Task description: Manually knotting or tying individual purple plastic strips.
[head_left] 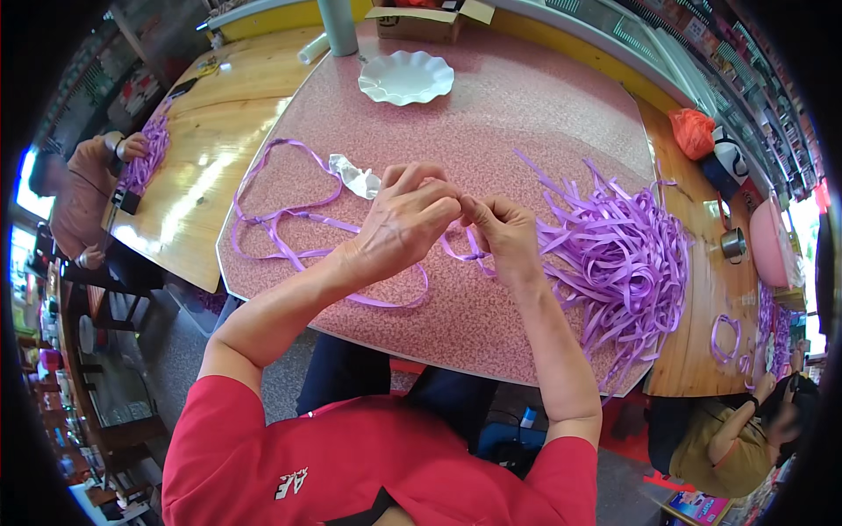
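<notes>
Both hands meet over the middle of a pink speckled table [474,324]. My left hand [405,215] has its fingers curled, and my right hand [507,230] pinches close beside its fingertips. Between them runs a thin purple ribbon [474,255], its end hidden by the fingers. Below my right hand the ribbon hangs in a small loop with a knot. More purple ribbon [289,212], looped and knotted, lies to the left of my left hand. A crumpled white tissue [355,175] rests just behind that hand. Right of my right hand spreads a big heap of purple ribbons [627,263].
A white scalloped bowl [406,77] and an open cardboard box [421,24] stand at the back. One person [88,193] handles purple ribbons at the left wooden table [202,167]. Another person [737,438] sits at lower right, near a metal cup [733,245] and pink basin [772,245].
</notes>
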Available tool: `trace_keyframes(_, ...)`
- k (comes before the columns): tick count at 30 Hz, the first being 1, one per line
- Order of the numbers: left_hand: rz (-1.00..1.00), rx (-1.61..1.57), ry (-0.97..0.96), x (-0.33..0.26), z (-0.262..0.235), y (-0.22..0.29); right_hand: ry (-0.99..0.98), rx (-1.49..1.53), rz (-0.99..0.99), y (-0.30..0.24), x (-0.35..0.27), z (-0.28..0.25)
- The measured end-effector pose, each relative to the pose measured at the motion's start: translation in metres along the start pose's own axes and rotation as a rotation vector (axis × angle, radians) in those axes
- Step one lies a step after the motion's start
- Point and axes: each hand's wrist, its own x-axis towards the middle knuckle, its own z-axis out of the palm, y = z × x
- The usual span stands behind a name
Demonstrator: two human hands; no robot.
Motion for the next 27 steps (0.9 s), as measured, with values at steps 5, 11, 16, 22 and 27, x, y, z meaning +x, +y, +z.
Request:
trace_keyframes(5,0.096,0.131,-0.081,-0.001,-0.004,-0.002,-0.019,-0.090,0.070,0.006,0.003,-0.002)
trace_keyframes(11,0.083,0.072,-0.074,-0.003,-0.003,-0.002,-0.090,0.121,0.214,0.004,0.001,-0.005)
trace_keyframes(16,0.081,-0.037,-0.027,-0.002,0.000,-0.001,-0.137,0.245,0.328,0.005,0.003,-0.008)
trace_keyframes(22,0.021,-0.094,0.067,-0.009,0.008,0.001,-0.081,0.200,0.256,0.007,-0.001,0.000)
trace_keyframes(27,-0.110,-0.136,0.139,-0.013,0.012,0.010,-0.056,0.219,0.175,0.010,-0.004,0.005)
